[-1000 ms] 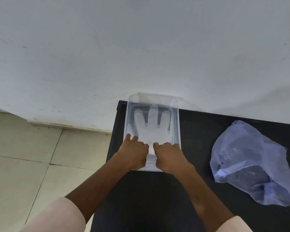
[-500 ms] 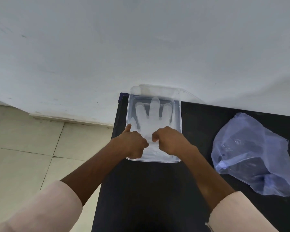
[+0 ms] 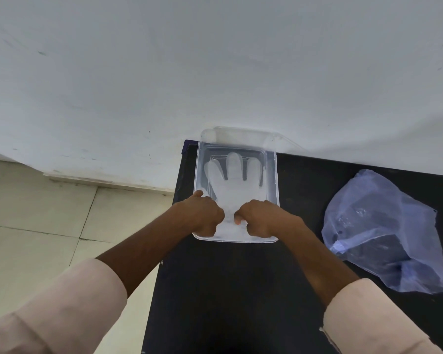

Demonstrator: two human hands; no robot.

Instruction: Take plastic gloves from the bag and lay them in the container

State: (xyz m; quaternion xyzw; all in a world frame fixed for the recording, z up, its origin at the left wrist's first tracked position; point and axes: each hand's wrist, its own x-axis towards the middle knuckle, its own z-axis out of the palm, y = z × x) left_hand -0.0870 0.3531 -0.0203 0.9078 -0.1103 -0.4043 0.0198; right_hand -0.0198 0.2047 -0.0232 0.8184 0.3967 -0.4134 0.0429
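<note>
A clear plastic container [image 3: 273, 180] stands on the black table's far left corner, against the wall. A translucent plastic glove [image 3: 232, 178] lies flat inside it, fingers pointing away from me. My left hand [image 3: 202, 215] and my right hand [image 3: 261, 218] rest curled over the glove's cuff at the container's near end, fingers pinching or pressing the cuff. The cuff is mostly hidden under both hands. The bluish plastic bag [image 3: 384, 231] lies crumpled on the table to the right, apart from both hands.
The black table [image 3: 241, 290] ends just left of the container, with tiled floor [image 3: 36, 221] below. A white wall [image 3: 215, 72] rises right behind the container.
Both hands have curled from flat into loose fists on the glove's cuff and slid slightly toward me. The glove stays flat in the container; the bag has not moved.
</note>
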